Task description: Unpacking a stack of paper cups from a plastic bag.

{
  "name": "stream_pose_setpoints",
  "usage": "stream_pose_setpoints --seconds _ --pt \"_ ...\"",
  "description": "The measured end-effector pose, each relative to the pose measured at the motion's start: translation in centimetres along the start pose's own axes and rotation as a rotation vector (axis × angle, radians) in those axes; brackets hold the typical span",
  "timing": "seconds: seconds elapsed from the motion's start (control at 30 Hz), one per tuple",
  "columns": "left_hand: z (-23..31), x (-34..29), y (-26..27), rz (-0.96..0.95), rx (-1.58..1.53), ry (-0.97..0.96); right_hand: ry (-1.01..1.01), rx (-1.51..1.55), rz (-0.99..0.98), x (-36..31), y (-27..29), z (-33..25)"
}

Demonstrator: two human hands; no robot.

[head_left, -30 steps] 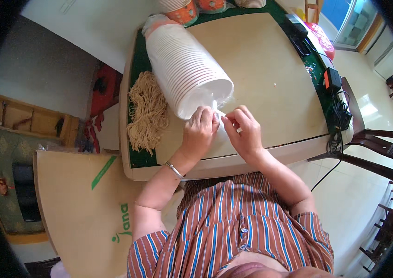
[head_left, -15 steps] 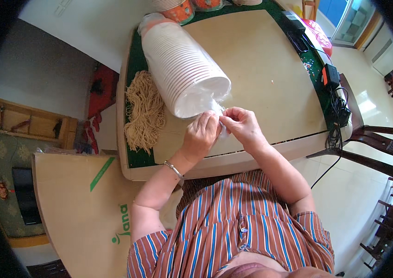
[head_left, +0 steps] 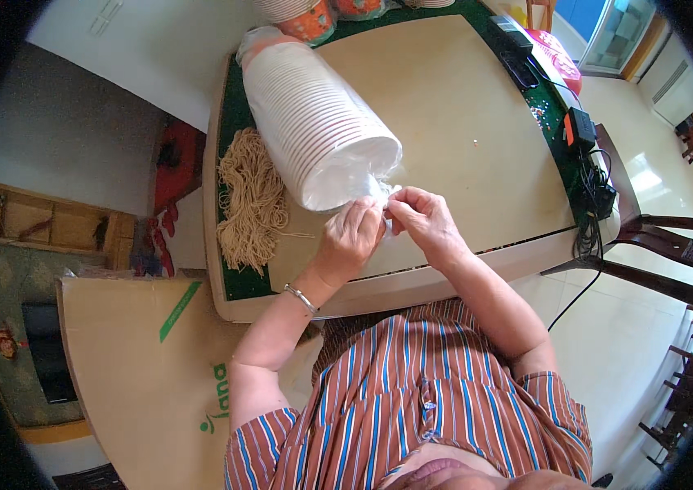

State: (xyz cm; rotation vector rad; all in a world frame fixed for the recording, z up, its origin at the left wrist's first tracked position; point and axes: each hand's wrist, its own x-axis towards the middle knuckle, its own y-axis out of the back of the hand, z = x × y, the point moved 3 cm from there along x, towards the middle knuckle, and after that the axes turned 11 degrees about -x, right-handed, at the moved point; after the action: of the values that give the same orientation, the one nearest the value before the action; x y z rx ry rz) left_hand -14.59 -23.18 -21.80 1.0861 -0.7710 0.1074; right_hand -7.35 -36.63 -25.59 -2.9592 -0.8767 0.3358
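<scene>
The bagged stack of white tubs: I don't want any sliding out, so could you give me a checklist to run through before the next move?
1. Stack of white tubs lying on its side within the clear bag: ok.
2. Left hand gripping the bag's gathered end: ok.
3. Right hand pinching the same end: ok.
4. Gathered end knotted securely: cannot tell; the hands partly hide it.
5. Bundle of tan string beside the stack, in neither hand: ok.
6. Black cables at the table's right side, apart from both hands: ok.
</scene>
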Motion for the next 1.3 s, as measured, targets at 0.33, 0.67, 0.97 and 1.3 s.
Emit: stream_pose_setpoints --seconds 0.33,0.67,0.97,1.3 --pt "-0.3 0.2 0.5 -0.068 -0.043 -0.073 0.053 -0.142 -0.08 0.2 0.4 -0.1" --pt "-1.1 0.1 -0.3 -0.013 -0.224 0.107 0.17 -0.234 0.068 0.7 0.0 1.7" --pt "-0.3 0.9 -0.1 0.007 -0.149 0.181 0.109 -0.214 0.091 1.1 0.3 1.6" --pt "-0.3 0.1 -0.3 -0.196 0.096 0.032 0.495 -0.706 0.369 0.2 -1.0 -0.1"
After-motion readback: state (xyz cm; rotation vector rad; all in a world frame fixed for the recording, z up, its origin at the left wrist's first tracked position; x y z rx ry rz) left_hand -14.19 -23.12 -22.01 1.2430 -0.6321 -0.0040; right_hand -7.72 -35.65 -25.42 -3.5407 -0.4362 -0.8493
